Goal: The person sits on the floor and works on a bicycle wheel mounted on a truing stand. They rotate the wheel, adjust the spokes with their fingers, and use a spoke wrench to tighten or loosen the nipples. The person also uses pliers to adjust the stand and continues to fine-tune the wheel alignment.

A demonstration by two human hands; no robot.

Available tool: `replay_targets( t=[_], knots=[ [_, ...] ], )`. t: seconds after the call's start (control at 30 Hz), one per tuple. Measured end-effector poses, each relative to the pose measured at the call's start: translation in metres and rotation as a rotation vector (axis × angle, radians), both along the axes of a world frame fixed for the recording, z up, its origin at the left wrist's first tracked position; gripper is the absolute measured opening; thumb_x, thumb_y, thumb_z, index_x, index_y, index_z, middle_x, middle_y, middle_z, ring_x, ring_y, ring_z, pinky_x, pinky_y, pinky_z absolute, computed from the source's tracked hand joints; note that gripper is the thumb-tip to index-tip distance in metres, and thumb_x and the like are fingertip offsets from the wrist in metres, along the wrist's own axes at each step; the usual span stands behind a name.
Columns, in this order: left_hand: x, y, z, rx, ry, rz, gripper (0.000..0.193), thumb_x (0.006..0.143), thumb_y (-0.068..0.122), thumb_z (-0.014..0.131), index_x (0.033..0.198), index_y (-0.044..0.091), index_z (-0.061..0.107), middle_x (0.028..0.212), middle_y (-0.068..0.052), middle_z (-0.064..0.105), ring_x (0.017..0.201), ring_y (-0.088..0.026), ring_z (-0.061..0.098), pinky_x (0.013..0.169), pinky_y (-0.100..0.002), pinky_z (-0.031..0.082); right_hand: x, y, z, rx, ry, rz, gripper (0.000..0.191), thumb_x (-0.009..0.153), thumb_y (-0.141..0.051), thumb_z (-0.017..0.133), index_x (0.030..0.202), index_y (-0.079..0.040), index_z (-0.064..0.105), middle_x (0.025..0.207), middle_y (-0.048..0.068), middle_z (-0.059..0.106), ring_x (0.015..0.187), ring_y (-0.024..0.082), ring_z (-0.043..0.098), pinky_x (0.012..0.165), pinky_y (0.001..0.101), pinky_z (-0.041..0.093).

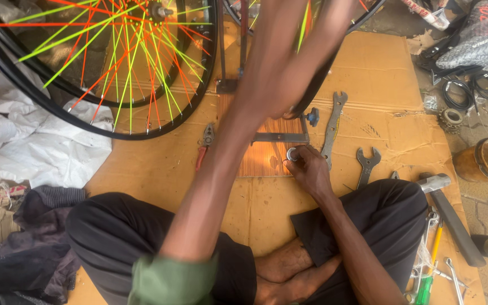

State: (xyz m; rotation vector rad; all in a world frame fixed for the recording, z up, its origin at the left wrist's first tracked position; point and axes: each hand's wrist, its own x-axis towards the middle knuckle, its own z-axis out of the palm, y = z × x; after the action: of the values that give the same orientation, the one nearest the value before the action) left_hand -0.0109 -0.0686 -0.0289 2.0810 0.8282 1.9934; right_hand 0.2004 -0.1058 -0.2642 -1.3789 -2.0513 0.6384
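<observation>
The right hand (307,168) is lying low on the cardboard sheet (368,68), its grip pinching a small metal ring (292,153) just beside a flat spanner (332,127); open cardboard is lying beyond; the left hand (280,79) is reaching up, its grip closing round a black wheel rim (317,85); pliers (204,144) are lying apart.

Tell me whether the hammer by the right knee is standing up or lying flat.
Lying flat: the hammer rests lengthwise on the cardboard, head toward the spanners, handle pointing at the mat's near edge.
</observation>
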Motion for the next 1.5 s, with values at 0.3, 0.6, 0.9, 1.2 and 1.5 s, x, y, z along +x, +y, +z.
replay_targets(
  t=[0.3, 0.6, 0.9, 1.2, 1.5],
  knots=[
    [-0.047, -0.029, -0.095, -0.536, -0.041, 0.240, 0.086, 0.111, 0.058, 0.012, 0.092, 0.003, 0.076, 0.125, -0.017, 0.068, 0.123, -0.033, 0.055, 0.111, -0.045, 0.040, -0.002, -0.002, 0.005, -0.029, -0.018, -0.004, 0.022, 0.081, -0.013, 0.082, 0.094, 0.000, 0.069, 0.092, 0.012, 0.069, 0.072, 0.025, 0.069, 0.065, 0.0383, 0.054],
    [-0.036, -0.033, -0.091, -0.605, -0.084, 0.169, 0.072, 0.109, 0.056, 0.025, 0.116, 0.002, 0.073, 0.132, -0.017, 0.060, 0.117, -0.029, 0.062, 0.101, -0.043, 0.048, -0.002, -0.001, 0.005, -0.008, -0.068, -0.016, 0.025, 0.080, -0.015, 0.083, 0.095, 0.000, 0.070, 0.091, 0.013, 0.069, 0.069, 0.026, 0.066, 0.062, 0.0402, 0.052],
    [-0.020, -0.018, -0.033, -0.209, -0.164, 0.022, 0.048, 0.119, 0.047, 0.043, 0.130, 0.003, 0.058, 0.130, -0.013, 0.058, 0.119, -0.025, 0.058, 0.101, -0.038, 0.049, -0.001, -0.001, 0.008, -0.021, -0.048, -0.017, 0.023, 0.083, -0.017, 0.080, 0.095, -0.001, 0.070, 0.095, 0.012, 0.071, 0.072, 0.027, 0.068, 0.064, 0.0398, 0.053],
    [-0.022, -0.010, -0.055, -0.431, -0.096, 0.305, 0.045, 0.114, 0.045, 0.042, 0.115, 0.006, 0.064, 0.097, -0.015, 0.063, 0.095, -0.033, 0.062, 0.090, -0.045, 0.049, -0.001, 0.000, 0.009, -0.004, -0.056, -0.014, 0.021, 0.085, -0.016, 0.081, 0.095, -0.001, 0.070, 0.097, 0.013, 0.071, 0.075, 0.027, 0.068, 0.065, 0.0394, 0.053],
    [-0.048, -0.047, -0.108, -1.035, 0.125, 0.313, 0.052, 0.106, 0.049, 0.037, 0.096, 0.007, 0.066, 0.079, -0.018, 0.068, 0.080, -0.041, 0.064, 0.076, -0.054, 0.047, 0.003, 0.002, 0.006, 0.026, -0.032, 0.032, 0.024, 0.083, -0.015, 0.080, 0.097, 0.001, 0.068, 0.102, 0.014, 0.071, 0.081, 0.027, 0.072, 0.071, 0.0373, 0.058]
  ],
)
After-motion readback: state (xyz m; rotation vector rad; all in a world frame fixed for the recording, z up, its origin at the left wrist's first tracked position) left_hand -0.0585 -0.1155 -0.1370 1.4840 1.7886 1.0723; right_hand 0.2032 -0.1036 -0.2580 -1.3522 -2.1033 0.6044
